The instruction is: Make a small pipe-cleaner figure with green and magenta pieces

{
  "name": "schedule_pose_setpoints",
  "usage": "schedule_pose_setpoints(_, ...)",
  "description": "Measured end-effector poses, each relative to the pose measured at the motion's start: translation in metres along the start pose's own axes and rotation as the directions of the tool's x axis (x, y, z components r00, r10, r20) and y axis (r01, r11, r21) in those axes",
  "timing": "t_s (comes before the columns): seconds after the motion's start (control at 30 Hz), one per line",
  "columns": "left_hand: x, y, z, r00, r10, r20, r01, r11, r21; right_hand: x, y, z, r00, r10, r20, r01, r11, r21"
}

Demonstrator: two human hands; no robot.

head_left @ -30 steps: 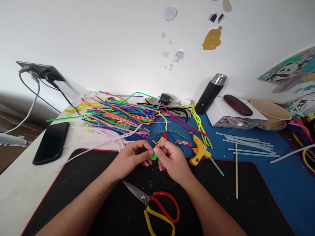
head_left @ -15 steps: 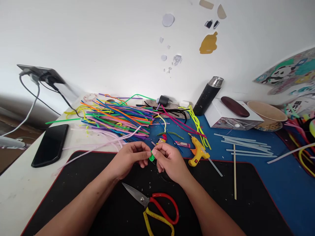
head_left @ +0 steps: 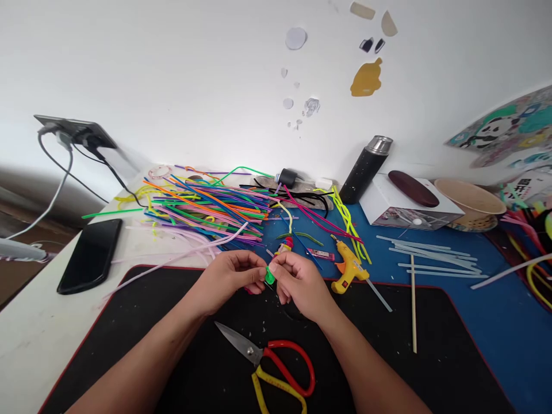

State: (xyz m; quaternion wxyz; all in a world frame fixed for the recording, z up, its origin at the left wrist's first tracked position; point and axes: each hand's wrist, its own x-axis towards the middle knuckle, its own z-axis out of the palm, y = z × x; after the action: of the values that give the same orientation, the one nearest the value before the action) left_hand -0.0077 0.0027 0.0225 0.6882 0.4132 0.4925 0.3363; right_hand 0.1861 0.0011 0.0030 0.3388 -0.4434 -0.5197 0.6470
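Between my fingertips is a small bright green coil, seemingly of pipe cleaner [head_left: 269, 276], held above the black mat. My left hand [head_left: 230, 279] pinches its left side; a bit of pink shows below those fingers, too small to name. On the other side, my right hand [head_left: 299, 284] has thumb and forefinger closed on the coil. Scissors [head_left: 254, 353] with one red and one yellow handle lie on the mat just below both hands. A small red, yellow and white figure [head_left: 284, 245] sits right behind my fingers, partly hidden.
A heap of coloured pipe cleaners [head_left: 211, 201] spreads behind my left hand. To the right lie a yellow glue gun [head_left: 348, 267], glue sticks [head_left: 431, 253] and a wooden stick [head_left: 413, 305]. A black flask [head_left: 366, 169] stands by the wall; a phone [head_left: 89, 256] lies left.
Both hands still pinch the green coil, and slightly more of it shows between the fingers. The whole view has shifted a little. Objects on the table stay where they were.
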Motion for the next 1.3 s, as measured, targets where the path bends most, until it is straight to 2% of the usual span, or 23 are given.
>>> schedule_pose_setpoints(0.17,-0.002,0.003,0.001,1.0,-0.014,0.016,0.014,0.999,0.037,0.0,-0.001,0.0,1.0,0.012,0.022,-0.011,1.0,-0.023)
schedule_pose_setpoints(0.37,-0.003,0.004,0.0,0.996,-0.066,0.053,0.067,0.998,-0.02,-0.002,-0.007,0.0,0.999,0.01,0.044,-0.009,1.0,-0.024)
schedule_pose_setpoints(0.53,-0.002,0.0,0.001,0.995,-0.049,0.084,0.052,0.998,-0.035,-0.003,-0.008,0.001,0.999,0.006,0.052,-0.006,1.0,-0.009)
schedule_pose_setpoints(0.6,-0.001,-0.002,0.001,0.998,-0.032,0.062,0.034,0.998,-0.043,-0.002,-0.006,0.001,0.999,0.007,0.047,-0.007,1.0,0.003)
schedule_pose_setpoints(0.77,0.0,-0.004,0.002,0.996,0.046,-0.082,-0.05,0.998,-0.041,0.0,-0.005,0.001,0.999,-0.002,0.032,0.001,1.0,0.009)
schedule_pose_setpoints(0.9,0.0,-0.003,0.003,0.99,0.074,-0.12,-0.084,0.993,-0.079,0.0,-0.004,0.001,1.0,-0.024,0.018,0.024,1.0,-0.012)
schedule_pose_setpoints(1.13,0.001,-0.008,0.001,0.999,-0.005,-0.049,-0.005,0.98,-0.199,-0.001,-0.002,0.0,0.998,-0.061,0.003,0.062,0.995,-0.082)
schedule_pose_setpoints(1.3,0.002,-0.008,-0.001,0.998,-0.061,0.036,0.068,0.956,-0.287,-0.002,-0.004,0.0,0.998,-0.047,0.041,0.049,0.998,-0.043)
